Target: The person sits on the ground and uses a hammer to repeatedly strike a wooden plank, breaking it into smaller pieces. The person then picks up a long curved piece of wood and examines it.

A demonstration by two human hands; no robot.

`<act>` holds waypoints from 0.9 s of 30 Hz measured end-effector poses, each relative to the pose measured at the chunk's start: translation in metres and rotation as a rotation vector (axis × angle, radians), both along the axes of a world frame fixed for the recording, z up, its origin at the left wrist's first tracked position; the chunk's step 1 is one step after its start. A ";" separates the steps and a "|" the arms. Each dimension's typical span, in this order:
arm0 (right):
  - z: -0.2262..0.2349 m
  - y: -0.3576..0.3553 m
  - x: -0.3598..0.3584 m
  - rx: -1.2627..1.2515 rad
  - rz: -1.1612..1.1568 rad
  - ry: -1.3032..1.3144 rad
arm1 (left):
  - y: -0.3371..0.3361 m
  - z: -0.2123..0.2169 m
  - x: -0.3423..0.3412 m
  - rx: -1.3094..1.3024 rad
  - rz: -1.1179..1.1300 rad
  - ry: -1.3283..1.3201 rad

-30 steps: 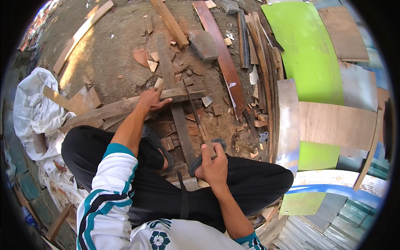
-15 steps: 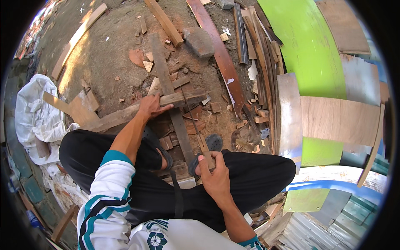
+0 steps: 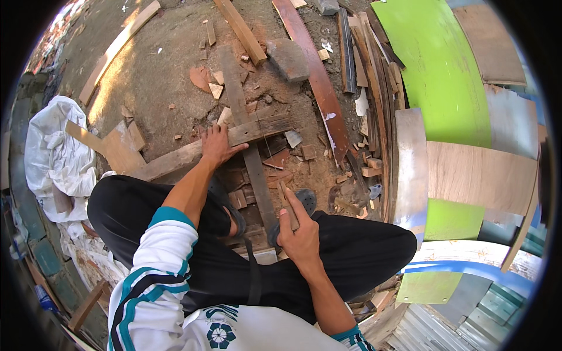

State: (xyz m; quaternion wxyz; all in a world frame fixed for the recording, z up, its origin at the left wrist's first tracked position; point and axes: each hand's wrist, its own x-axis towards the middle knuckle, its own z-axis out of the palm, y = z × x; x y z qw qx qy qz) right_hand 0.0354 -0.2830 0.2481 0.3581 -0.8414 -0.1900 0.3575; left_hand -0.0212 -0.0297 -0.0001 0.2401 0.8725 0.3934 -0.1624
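A weathered wooden beam [image 3: 170, 159] lies slanting in front of me, across a long grey plank [image 3: 254, 178]. My left hand [image 3: 216, 144] grips the beam from above, fingers over its far edge and thumb stretched along it to the right. My right hand [image 3: 300, 233] is closed round the wooden handle [image 3: 288, 206] of a handsaw, its forefinger pointing forward along the handle. The saw's thin blade is faint and blurred; it reaches forward to the beam, right of my left hand. Whether a cut shows in the beam, I cannot tell.
My dark shoes rest by the plank among wood offcuts and brick pieces. A stone block [image 3: 288, 59] and a reddish-brown board [image 3: 313, 76] lie farther off. Stacked strips [image 3: 383, 111] and green panels [image 3: 448, 70] stand right; a white sack [image 3: 58, 146] lies left.
My right hand has pushed the saw forward, away from me, and its forefinger has straightened. My left hand stays on the beam. The whole view has shifted slightly.
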 end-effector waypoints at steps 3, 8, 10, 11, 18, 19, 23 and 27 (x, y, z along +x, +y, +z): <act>0.005 0.001 0.000 -0.013 0.005 0.001 | -0.021 -0.002 0.001 0.071 0.099 0.073; -0.003 -0.005 0.003 0.056 -0.058 0.030 | -0.015 -0.010 -0.001 -0.044 0.097 0.046; -0.005 -0.005 0.008 0.110 0.000 -0.144 | -0.010 -0.014 -0.004 -0.066 0.082 0.019; -0.004 -0.004 0.011 0.140 0.025 -0.237 | -0.010 -0.015 -0.005 -0.082 0.084 0.006; 0.013 0.001 0.027 0.011 0.005 -0.023 | -0.003 -0.017 -0.006 -0.066 0.107 0.015; 0.017 0.002 0.029 0.002 0.003 0.012 | -0.003 -0.014 -0.005 -0.080 0.099 0.043; 0.006 -0.006 0.029 0.061 0.014 -0.073 | -0.002 0.011 0.018 -0.156 0.030 0.128; -0.011 0.009 0.027 0.099 0.052 -0.096 | 0.012 0.004 0.015 -0.150 -0.018 0.247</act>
